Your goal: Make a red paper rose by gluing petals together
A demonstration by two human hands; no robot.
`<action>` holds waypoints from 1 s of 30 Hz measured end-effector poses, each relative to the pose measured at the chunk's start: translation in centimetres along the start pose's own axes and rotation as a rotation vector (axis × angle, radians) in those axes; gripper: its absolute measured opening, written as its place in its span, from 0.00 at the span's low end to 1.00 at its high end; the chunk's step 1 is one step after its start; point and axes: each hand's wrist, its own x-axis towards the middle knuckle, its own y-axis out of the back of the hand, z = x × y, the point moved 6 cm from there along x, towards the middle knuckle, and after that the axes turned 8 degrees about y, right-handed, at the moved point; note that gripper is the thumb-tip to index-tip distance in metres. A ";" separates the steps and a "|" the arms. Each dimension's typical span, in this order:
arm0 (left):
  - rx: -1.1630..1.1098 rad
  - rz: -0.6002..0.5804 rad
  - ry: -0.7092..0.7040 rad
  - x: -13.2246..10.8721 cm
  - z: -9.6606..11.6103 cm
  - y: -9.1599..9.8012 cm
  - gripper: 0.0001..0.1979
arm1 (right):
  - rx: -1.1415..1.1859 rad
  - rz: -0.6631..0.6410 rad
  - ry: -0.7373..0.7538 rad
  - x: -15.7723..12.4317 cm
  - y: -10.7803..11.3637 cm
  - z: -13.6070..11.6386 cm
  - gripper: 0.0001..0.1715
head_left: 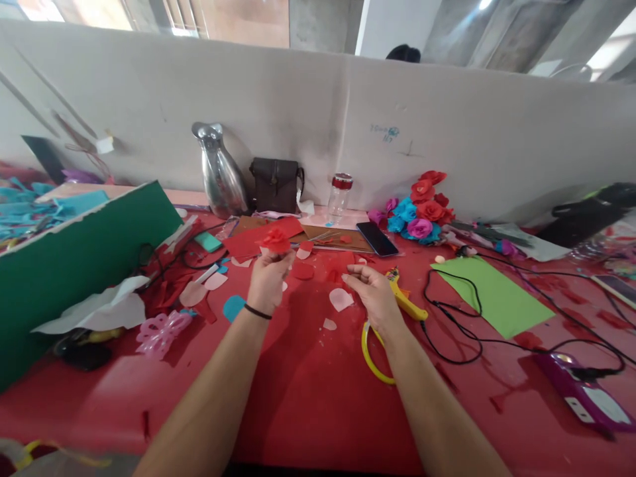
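A red paper flower (276,240) is pinched upright between the thumb and fingers of my left hand (267,281), which wears a black band at the wrist. My right hand (370,290) is closed in a pinch at the fingertips, on what looks like a thin red paper petal (335,270) that blends into the red tabletop. Just right of this hand lies a yellow glue gun (408,301). Yellow scissor-like handles (368,354) show partly beneath my right wrist. Pale pink petal cutouts (341,300) and red ones (302,271) lie between the hands.
At the back stand a steel jug (221,172), a dark bag (277,185), a glass jar (340,199) and a paper flower bunch (422,211). A phone (377,238), green sheet (491,295), black cables and purple power strip (583,391) lie right; a green box (89,265) stands left.
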 end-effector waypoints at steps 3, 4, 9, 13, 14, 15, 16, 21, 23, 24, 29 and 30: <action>0.111 -0.159 0.078 -1.3 -1.4 -2.2 0.13 | -0.018 -0.019 0.023 -0.1 -0.2 -0.1 0.16; 0.144 -0.205 0.113 -1.6 -1.9 -2.7 0.14 | -0.027 -0.031 0.034 -0.2 -0.3 -0.2 0.15; 0.164 -0.205 0.199 -2.0 -3.3 -3.0 0.14 | -0.014 -0.106 0.039 -0.7 -0.9 -0.6 0.13; 0.103 -0.226 0.249 -2.0 -3.3 -3.0 0.17 | 0.052 -0.121 -0.005 -0.8 -0.9 -0.6 0.15; 0.102 -0.237 0.257 -2.1 -3.2 -3.1 0.17 | 0.062 -0.122 -0.011 -0.7 -0.8 -0.6 0.15; 0.108 -0.246 0.263 -2.2 -3.1 -3.1 0.17 | 0.069 -0.122 -0.015 -0.6 -0.8 -0.5 0.15; 0.117 -0.256 0.270 -2.3 -3.0 -3.2 0.17 | 0.073 -0.121 -0.016 -0.6 -0.8 -0.4 0.14; 0.106 -0.289 0.313 -2.6 -3.0 -3.5 0.16 | 0.088 -0.101 0.005 -0.5 -0.7 -0.6 0.12; 0.083 -0.280 0.315 -2.6 -2.9 -3.3 0.16 | 0.088 -0.064 0.020 -0.5 -0.5 -0.8 0.12; 0.071 -0.273 0.314 -2.5 -2.8 -3.3 0.16 | 0.085 -0.044 0.032 -0.5 -0.3 -0.9 0.11; 0.052 -0.247 0.309 -2.4 -2.4 -2.9 0.14 | 0.097 0.012 0.114 -0.1 0.5 -1.3 0.10; 0.048 -0.237 0.300 -2.4 -2.3 -2.9 0.14 | 0.103 0.022 0.124 0.0 0.6 -1.4 0.10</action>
